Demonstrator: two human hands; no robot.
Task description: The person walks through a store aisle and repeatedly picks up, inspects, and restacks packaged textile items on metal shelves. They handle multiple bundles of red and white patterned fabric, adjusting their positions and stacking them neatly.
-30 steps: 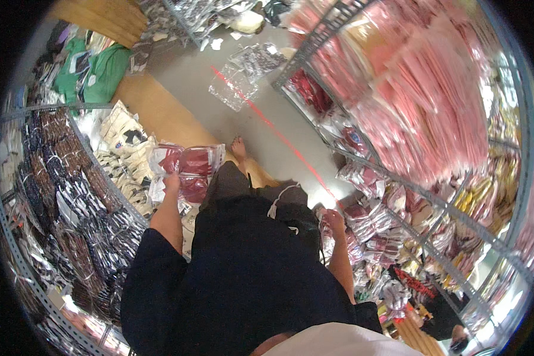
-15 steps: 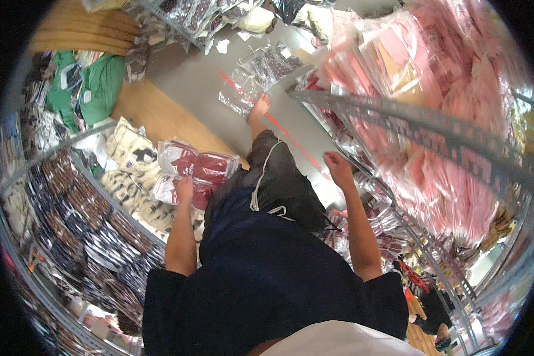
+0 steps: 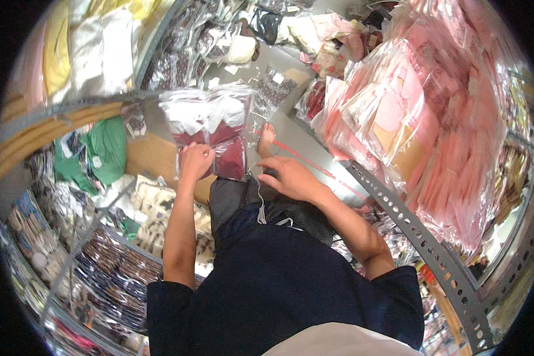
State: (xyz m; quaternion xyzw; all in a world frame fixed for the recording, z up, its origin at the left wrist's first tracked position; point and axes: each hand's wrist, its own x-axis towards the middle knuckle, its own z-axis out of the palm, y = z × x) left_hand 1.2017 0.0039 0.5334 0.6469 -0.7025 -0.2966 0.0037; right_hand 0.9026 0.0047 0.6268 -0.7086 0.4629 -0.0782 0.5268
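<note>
A clear plastic bag with folded dark red and white clothing point(image 3: 231, 155) hangs in front of me, left of centre. My left hand point(image 3: 196, 159) is closed on it at its lower left part. To the right of this bagged garment, my right hand point(image 3: 293, 178) is held out with its fingers apart and nothing in it. Its fingertips come near the bag's lower right corner; a small gap seems to lie between them.
Pink bagged garments point(image 3: 451, 130) are piled high on the right, behind a perforated metal rail point(image 3: 421, 243). Shelves of bagged dark clothes point(image 3: 110, 276) stand on the left. A green garment point(image 3: 107, 151) lies beside a cardboard piece point(image 3: 151, 155). Bags lie on the grey floor point(image 3: 314, 157).
My left hand has raised the bagged garment forward, away from my left side. My right hand has swung in from the right toward it. The view has shifted forward along the aisle.
</note>
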